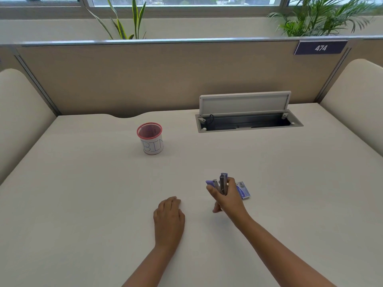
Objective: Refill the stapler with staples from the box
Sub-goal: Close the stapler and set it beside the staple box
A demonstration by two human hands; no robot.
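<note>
A small purple and metal stapler [221,183] is held just above the desk in my right hand [228,198]; its top is swung up, so the metal channel shows. Just right of that hand, partly hidden behind it, a blue and white box of staples [243,190] lies flat on the desk. My left hand [169,216] rests palm down on the desk, left of the stapler, fingers curled under and holding nothing.
A pink mesh cup [150,138] with a paper label reading BIN stands at the middle left. A cable tray [248,122] with its lid raised is sunk into the desk at the back right. Padded partitions [165,79] enclose the desk on three sides.
</note>
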